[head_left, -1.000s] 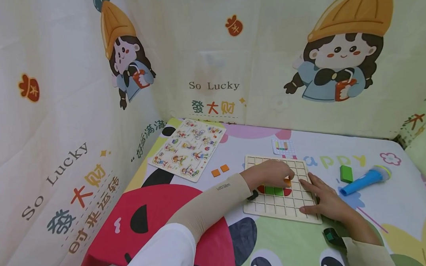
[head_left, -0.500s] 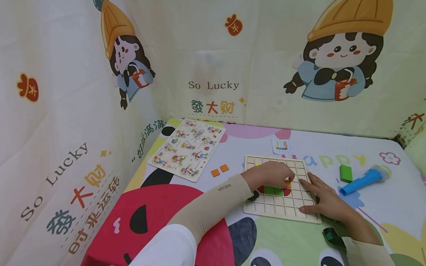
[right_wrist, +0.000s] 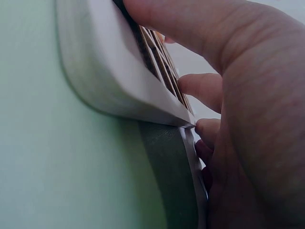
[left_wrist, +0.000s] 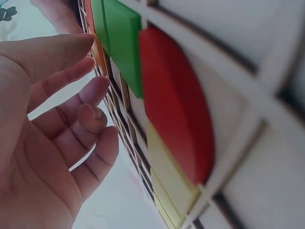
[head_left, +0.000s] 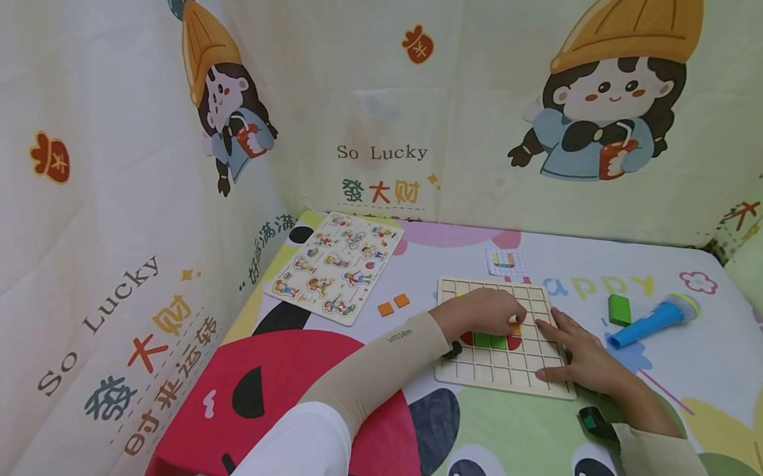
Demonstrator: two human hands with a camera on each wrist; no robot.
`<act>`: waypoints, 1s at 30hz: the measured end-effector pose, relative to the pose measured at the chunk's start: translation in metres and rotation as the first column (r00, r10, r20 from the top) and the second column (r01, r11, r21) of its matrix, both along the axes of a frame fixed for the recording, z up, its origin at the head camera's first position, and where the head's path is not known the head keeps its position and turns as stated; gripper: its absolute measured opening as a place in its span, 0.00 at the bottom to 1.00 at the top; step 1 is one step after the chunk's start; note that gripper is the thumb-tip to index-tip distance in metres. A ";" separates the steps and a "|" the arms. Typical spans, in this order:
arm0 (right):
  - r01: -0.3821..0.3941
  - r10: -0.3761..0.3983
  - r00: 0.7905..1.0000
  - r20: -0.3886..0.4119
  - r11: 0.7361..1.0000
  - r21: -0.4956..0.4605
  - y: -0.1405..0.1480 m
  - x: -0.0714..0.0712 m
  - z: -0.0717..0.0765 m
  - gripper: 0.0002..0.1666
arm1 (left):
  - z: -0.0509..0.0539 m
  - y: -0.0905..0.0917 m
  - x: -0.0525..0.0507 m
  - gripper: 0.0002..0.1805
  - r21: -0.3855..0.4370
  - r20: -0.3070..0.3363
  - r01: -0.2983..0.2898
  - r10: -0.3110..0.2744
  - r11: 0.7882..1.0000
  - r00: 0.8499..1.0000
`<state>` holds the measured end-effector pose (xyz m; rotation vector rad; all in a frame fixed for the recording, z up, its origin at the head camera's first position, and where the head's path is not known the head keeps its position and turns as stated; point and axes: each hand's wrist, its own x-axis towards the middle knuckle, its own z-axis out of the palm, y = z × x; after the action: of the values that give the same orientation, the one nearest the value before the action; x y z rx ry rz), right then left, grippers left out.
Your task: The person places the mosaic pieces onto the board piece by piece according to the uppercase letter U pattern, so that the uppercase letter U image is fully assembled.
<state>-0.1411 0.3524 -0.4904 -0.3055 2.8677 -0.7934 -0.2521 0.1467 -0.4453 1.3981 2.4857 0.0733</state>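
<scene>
A wooden grid board (head_left: 490, 372) lies on the table under both hands. My left hand (head_left: 487, 310) reaches over it from the left, thumb and forefinger pinching a small orange tile (head_left: 516, 328) at the board. Close to those fingers sit green tiles (left_wrist: 121, 43), with a red rounded tile (left_wrist: 176, 105) beside them. Yellow tiles (left_wrist: 167, 176) are partly hidden by the left hand in the head view. My right hand (head_left: 585, 357) rests on the board's right side, thumb and forefinger spread on the grid and other fingers along the edge.
Two loose orange tiles (head_left: 394, 305) lie left of the board, near a picture puzzle board (head_left: 338, 268). A small pattern card (head_left: 507, 262) is behind the grid. To the right are a green block (head_left: 620, 311) and a blue toy microphone (head_left: 654, 323). Printed curtains (head_left: 479, 120) enclose the table.
</scene>
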 end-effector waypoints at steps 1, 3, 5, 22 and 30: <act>-0.001 0.001 1.000 -0.001 1.000 0.002 0.000 0.000 0.000 0.62 | -0.001 -0.002 -0.001 0.11 0.005 0.002 0.002 -0.002 1.000 1.000; -0.003 0.003 1.000 -0.003 1.000 0.002 0.000 0.000 -0.001 0.62 | -0.002 -0.005 -0.003 0.12 0.016 0.007 0.001 -0.001 1.000 1.000; -0.002 0.002 1.000 -0.003 1.000 0.004 -0.001 0.000 -0.001 0.62 | -0.003 -0.011 -0.005 0.13 0.025 0.011 -0.010 0.009 1.000 1.000; -0.008 0.008 1.000 0.003 1.000 -0.014 0.000 0.003 -0.001 0.63 | -0.005 -0.062 -0.028 0.14 0.049 -0.022 -0.057 0.058 0.997 0.998; -0.007 0.007 1.000 -0.011 1.000 -0.012 -0.001 0.002 0.001 0.62 | -0.003 -0.085 -0.028 0.14 0.049 -0.032 -0.103 0.104 0.994 0.994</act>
<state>-0.1389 0.3516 -0.4892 -0.3220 2.8711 -0.8100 -0.2802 0.0612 -0.4480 1.2986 2.6005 0.1315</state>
